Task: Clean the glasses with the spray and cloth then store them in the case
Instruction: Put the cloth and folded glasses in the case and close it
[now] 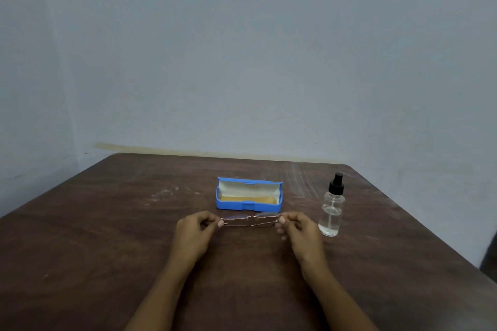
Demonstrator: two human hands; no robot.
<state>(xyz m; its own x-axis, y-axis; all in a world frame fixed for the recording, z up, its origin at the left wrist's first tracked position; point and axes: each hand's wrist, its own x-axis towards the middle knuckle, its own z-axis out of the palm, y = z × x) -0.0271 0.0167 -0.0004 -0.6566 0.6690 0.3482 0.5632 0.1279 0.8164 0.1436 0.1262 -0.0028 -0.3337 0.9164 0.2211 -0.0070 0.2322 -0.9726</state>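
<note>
A pair of thin metal-framed glasses (251, 220), folded, is held just above the table between my two hands. My left hand (195, 234) pinches the frame's left end and my right hand (298, 231) pinches its right end. Just behind the glasses lies a blue case (248, 205), open, with a pale lid lining and a yellow cloth (247, 199) lying flat inside. To the right of my right hand stands a clear spray bottle (332, 209) with a black nozzle, upright and partly filled with clear liquid.
Everything rests on a dark brown wooden table (107, 236) with pale scuff marks. A plain grey-blue wall rises behind its far edge. The table's right edge runs diagonally past the bottle.
</note>
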